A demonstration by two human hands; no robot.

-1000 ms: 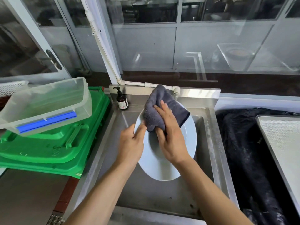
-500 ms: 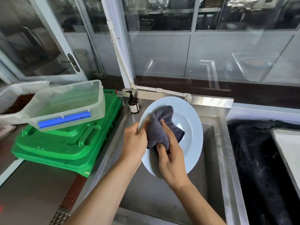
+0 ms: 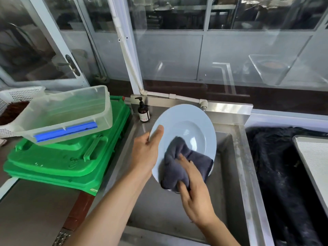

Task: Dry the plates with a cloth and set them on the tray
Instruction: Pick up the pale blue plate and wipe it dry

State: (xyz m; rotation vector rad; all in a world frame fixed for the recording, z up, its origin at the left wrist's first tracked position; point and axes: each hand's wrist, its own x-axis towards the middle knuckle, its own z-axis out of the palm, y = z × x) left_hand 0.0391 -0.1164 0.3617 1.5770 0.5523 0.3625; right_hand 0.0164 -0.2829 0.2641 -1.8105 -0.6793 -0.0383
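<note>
Grey cloth [image 3: 184, 164] is bunched under the right hand [image 3: 193, 194], whose fingers press it onto the lower face of the plate [image 3: 186, 132]; sweeping round to the rim would likely dry it best. The left hand [image 3: 147, 153] grips the plate's left edge, thumb on the rim, above the steel sink [image 3: 236, 174]. The plate is tilted up, face toward the person, its long axis running near to far.

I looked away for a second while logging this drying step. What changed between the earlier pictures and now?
The right hand has dragged the grey cloth from the plate's top edge down to its lower part, baring the upper face of the pale blue plate. The left hand still grips the plate's left rim, its thumb now laid across the face. The plate is still tilted over the sink.
</note>
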